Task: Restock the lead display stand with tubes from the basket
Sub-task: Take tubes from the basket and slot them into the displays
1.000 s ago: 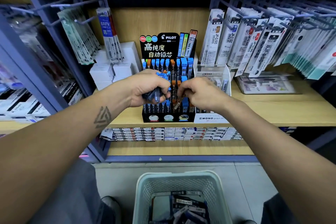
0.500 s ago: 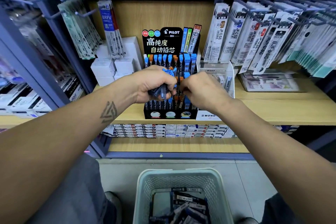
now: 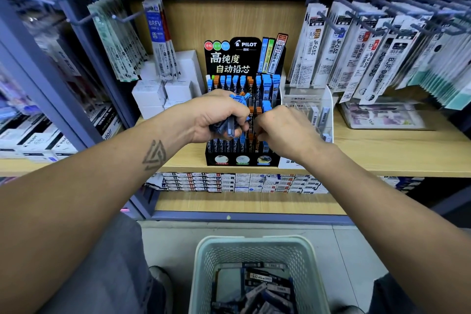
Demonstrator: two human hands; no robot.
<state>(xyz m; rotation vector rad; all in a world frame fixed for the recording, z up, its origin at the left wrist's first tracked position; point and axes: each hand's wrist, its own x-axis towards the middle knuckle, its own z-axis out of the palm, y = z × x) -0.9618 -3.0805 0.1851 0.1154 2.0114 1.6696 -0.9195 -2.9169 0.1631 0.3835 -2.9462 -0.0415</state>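
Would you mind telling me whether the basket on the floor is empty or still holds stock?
Not empty: the basket still holds a loose pile of dark lead tubes across its bottom.

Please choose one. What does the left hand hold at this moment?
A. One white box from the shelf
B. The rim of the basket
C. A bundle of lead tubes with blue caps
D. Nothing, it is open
C: the left hand grips a bundle of lead tubes with blue caps, in front of the display stand.
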